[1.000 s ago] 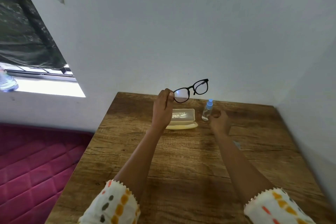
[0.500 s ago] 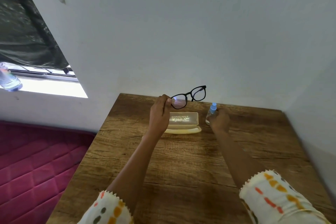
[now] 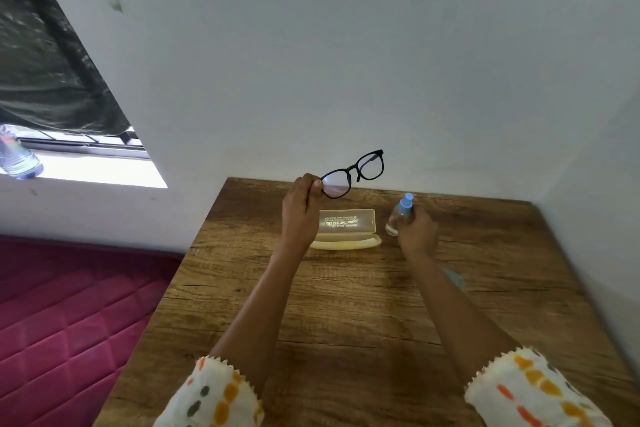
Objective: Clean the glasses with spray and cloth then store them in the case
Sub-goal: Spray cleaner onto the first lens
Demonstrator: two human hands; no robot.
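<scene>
My left hand (image 3: 299,215) pinches the left end of black-framed glasses (image 3: 353,172) and holds them up above the table's far edge. Below them an open pale yellow case (image 3: 346,229) lies on the wooden table (image 3: 346,305), its lid raised. My right hand (image 3: 417,230) wraps round a small clear spray bottle (image 3: 398,215) with a blue cap, just right of the case. A pale blue cloth (image 3: 454,278) peeks out from under my right forearm, mostly hidden.
White walls close in behind and to the right of the table. A red quilted mattress (image 3: 69,322) lies to the left, lower down. A plastic bottle (image 3: 17,158) rests on the window sill at far left.
My right hand reached forward and closed round the spray bottle. The left hand keeps the glasses raised in about the same spot.
</scene>
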